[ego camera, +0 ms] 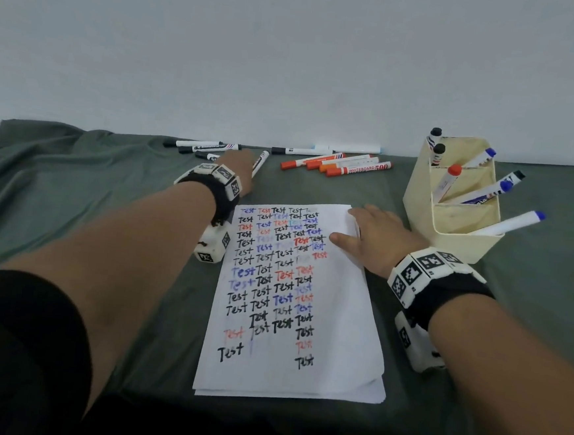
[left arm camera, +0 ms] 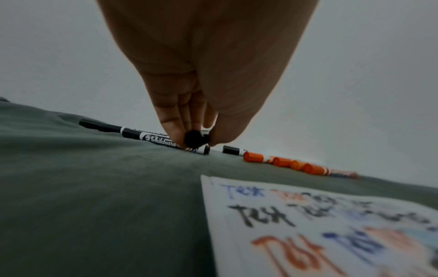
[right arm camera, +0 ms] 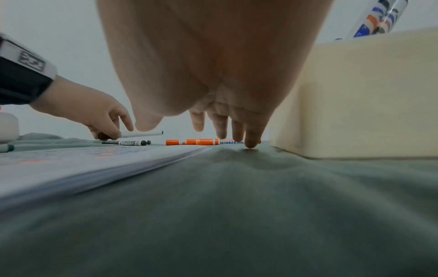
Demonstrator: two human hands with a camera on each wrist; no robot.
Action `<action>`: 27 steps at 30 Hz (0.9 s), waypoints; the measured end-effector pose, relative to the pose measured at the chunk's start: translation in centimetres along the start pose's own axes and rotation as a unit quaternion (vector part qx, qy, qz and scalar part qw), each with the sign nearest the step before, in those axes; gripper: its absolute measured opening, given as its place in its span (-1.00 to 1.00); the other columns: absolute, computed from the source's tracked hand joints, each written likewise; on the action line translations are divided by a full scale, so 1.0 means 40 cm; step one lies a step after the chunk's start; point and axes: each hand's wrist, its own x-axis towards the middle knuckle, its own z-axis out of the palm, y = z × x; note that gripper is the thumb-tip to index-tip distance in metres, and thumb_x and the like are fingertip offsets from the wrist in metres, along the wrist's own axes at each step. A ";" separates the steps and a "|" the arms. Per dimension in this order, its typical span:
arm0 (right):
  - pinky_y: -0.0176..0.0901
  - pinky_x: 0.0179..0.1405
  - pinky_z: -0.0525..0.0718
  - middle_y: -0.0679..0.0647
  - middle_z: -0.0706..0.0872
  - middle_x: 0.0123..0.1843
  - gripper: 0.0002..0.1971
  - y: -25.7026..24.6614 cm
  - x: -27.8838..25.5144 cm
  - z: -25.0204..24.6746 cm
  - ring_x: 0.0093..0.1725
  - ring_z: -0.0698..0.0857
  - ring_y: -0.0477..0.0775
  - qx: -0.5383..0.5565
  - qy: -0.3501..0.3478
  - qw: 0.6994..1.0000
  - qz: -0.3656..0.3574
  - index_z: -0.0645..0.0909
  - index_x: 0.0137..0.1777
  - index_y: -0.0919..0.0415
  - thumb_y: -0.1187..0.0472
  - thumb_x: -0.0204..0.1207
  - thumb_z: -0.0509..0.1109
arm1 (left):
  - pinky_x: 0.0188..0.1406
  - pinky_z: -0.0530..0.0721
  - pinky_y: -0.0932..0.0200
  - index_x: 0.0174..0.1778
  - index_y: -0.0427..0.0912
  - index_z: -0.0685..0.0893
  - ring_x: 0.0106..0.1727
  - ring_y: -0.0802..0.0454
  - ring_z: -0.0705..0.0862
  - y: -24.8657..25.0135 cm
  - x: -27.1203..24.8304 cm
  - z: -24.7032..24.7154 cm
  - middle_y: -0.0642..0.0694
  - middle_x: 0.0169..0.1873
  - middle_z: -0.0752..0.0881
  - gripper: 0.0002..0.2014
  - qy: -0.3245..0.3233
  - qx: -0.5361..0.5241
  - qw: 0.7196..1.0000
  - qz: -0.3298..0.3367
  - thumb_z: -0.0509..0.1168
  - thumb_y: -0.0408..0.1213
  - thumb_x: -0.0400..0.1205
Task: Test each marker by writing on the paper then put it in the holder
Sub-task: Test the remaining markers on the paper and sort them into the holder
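Nearest, the paper [ego camera: 294, 300] is pinned at its far right corner by the flat, outstretched right hand [ego camera: 373, 236], beside the holder [ego camera: 451, 209]. Farther back, a black marker [ego camera: 260, 163] is pinched by the curled fingers of the left hand [ego camera: 240, 165]; its long axis is angled away, rightward, well left of the holder.

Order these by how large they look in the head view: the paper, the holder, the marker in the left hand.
1. paper
2. holder
3. marker, gripped by the left hand and partly hidden, so it looks smallest.
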 end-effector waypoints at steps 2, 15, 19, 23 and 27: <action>0.15 0.66 0.26 0.07 0.24 0.78 -0.20 -0.006 -0.007 -0.007 0.74 0.21 0.24 0.015 0.020 1.000 -0.006 0.16 0.77 0.04 -0.38 0.67 0.18 | -0.12 0.57 0.02 0.13 -0.23 0.61 0.03 -0.22 0.67 -0.014 -0.027 -0.014 -0.23 0.05 0.70 -0.81 0.015 -0.039 0.999 -0.015 0.34 -0.33 0.62; 0.31 0.59 0.36 0.08 0.17 0.77 -0.26 -0.032 -0.054 -0.040 0.70 0.23 0.25 -0.051 0.150 0.979 -0.127 0.17 0.75 -0.19 -0.19 0.63 0.40 | -0.42 0.44 0.35 0.17 -0.02 0.62 -0.35 0.25 0.57 0.074 -0.262 -0.046 0.08 -0.26 0.61 -0.81 0.011 -0.195 0.949 0.246 0.09 -0.19 0.81; 0.01 0.09 0.58 0.08 0.64 0.16 -0.72 -0.048 -0.056 -0.054 0.15 0.65 0.17 0.006 0.090 0.985 -0.147 0.64 0.37 0.06 0.01 0.77 0.28 | -0.15 0.56 0.06 0.22 -0.03 0.65 -0.16 -0.01 0.64 0.113 -0.274 -0.036 0.02 -0.18 0.68 -0.75 0.010 -0.127 0.956 0.266 0.10 -0.07 0.82; -0.04 -0.12 0.56 0.12 0.71 0.04 -0.78 -0.050 -0.061 -0.061 0.07 0.71 0.24 0.005 0.066 0.991 -0.115 0.69 0.19 0.18 0.08 0.78 0.29 | -0.26 0.53 0.16 0.26 0.19 0.67 -0.20 0.11 0.67 0.101 -0.263 -0.037 0.09 -0.15 0.75 -0.67 0.003 -0.130 0.966 0.225 0.24 0.23 0.68; 0.02 0.13 0.62 0.14 0.72 0.22 -0.71 -0.042 -0.063 -0.063 0.16 0.69 0.21 0.005 0.072 0.993 -0.090 0.66 0.36 0.15 0.05 0.80 0.25 | 0.18 0.61 0.00 0.67 0.19 0.13 0.24 -0.09 0.68 0.007 -0.239 -0.048 -0.12 0.39 0.63 0.20 -0.018 -0.201 0.978 0.059 0.40 0.62 0.16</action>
